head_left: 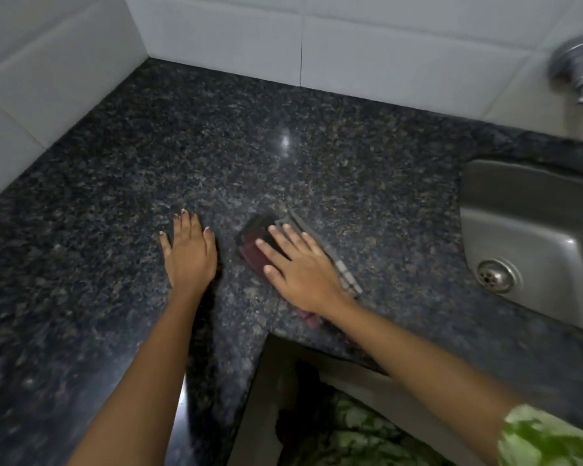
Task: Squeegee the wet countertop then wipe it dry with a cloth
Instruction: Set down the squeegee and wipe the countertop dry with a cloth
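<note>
A dark speckled granite countertop point(283, 146) fills the corner between two tiled walls. My right hand point(300, 267) lies flat, fingers spread, pressing a folded cloth point(254, 252) onto the counter. The cloth is dark red with grey checked edges and sticks out past my fingers and wrist. My left hand point(189, 250) rests palm down on the bare granite, just left of the cloth, holding nothing. No squeegee is in view.
A steel sink point(519, 230) with a round drain point(497, 275) is set into the counter at the right. A chrome tap fitting point(579, 67) sits on the wall above it. White tiled walls point(233, 38) close the back and left. The counter's front edge has a notch near my body.
</note>
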